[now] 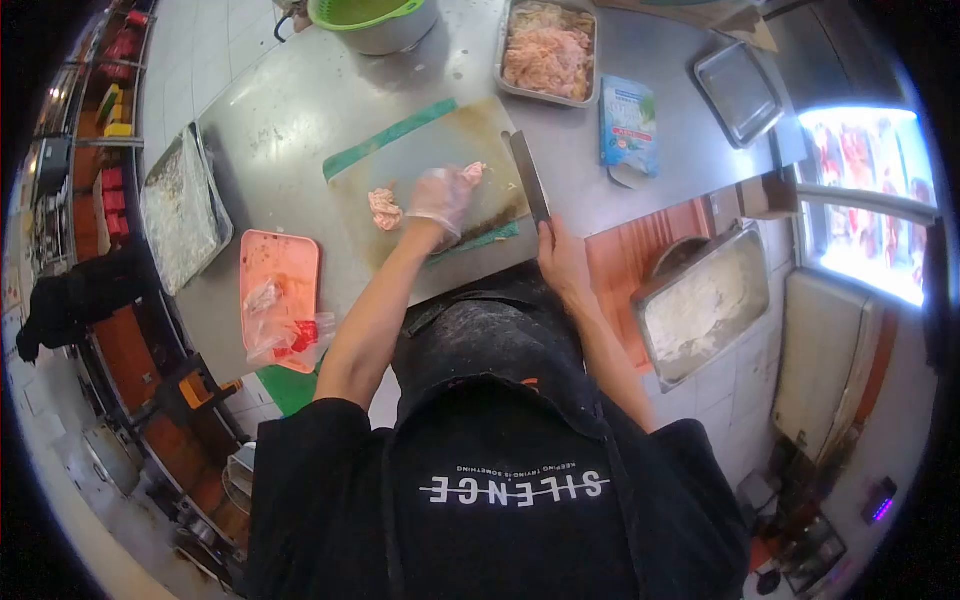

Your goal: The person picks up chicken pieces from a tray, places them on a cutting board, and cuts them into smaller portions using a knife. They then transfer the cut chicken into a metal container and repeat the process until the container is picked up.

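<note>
My left hand [443, 202], in a clear plastic glove, is over the cutting board [450, 135]. Its fingers are closed on a piece of raw chicken [474, 172], though the glove and slight blur hide the exact grip. Another pale pink chicken piece [384, 209] lies on the board to the left of that hand. My bare right hand [563, 258] is closed round the handle of a kitchen knife [530, 178]. The broad blade points away from me at the board's right edge, apart from the meat. A green cloth or mat [390, 138] shows from under the board.
A metal tray of raw meat [548, 55] stands at the back, beside a blue pouch [629, 125]. An orange tray [280, 245] holding plastic film and a floury tray [185, 205] are at left. Right are an upturned-looking tray [738, 92] and a flour pan [705, 320].
</note>
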